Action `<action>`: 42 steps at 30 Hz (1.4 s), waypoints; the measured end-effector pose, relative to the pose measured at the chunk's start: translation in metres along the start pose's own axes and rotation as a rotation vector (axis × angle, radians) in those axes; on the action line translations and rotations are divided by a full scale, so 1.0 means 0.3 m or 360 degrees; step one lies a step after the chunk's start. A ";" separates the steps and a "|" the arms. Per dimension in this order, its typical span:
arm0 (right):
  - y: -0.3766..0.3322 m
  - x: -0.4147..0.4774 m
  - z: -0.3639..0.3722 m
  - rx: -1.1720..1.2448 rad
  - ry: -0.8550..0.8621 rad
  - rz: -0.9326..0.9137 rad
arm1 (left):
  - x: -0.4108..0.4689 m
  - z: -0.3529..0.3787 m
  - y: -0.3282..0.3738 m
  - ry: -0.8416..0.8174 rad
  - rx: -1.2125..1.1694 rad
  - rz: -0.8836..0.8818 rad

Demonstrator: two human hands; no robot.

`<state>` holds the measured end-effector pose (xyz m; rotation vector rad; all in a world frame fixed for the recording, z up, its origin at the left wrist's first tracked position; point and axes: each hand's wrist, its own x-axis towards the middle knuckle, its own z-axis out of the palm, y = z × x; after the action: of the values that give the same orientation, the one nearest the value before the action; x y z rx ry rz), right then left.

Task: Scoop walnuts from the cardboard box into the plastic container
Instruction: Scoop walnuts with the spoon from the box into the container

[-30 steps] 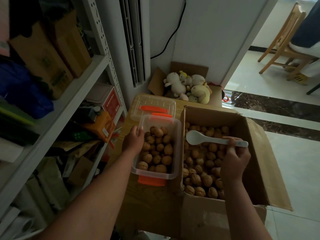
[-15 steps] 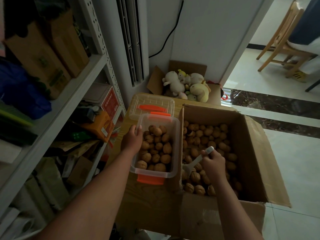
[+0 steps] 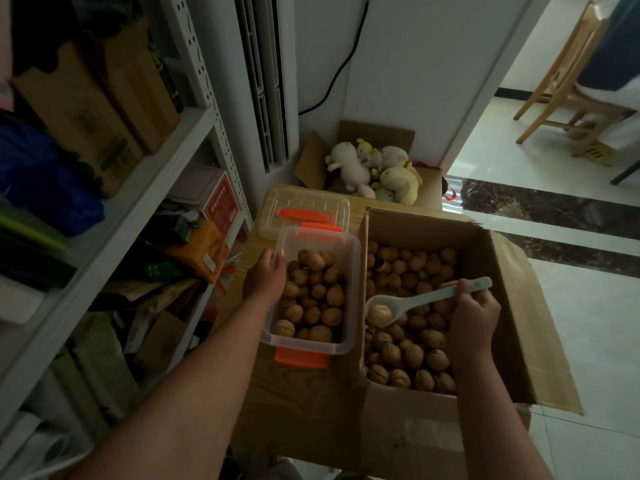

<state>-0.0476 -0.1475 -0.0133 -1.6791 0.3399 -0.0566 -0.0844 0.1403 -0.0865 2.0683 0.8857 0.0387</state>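
White spoon (image 3: 415, 301) holds walnut (image 3: 379, 315) | right fingers (image 3: 462, 289) curled round handle | left fingers (image 3: 273, 259) grip container (image 3: 311, 346) rim

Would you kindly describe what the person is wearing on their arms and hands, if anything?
Nothing shows. The left hand and right hand are ungloved, with no ring, watch or bracelet visible in this dim view. The left forearm and right forearm are bare to the frame's lower edge; no sleeve appears.
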 end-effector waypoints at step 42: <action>0.156 0.038 -0.056 -0.0460 -0.0477 0.0336 | 0.007 0.004 -0.001 0.0013 0.0029 -0.0005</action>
<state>-0.0496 -0.1713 -0.0585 -1.8945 0.3061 0.4147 -0.0825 0.1407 -0.0881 2.0848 0.8970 0.0375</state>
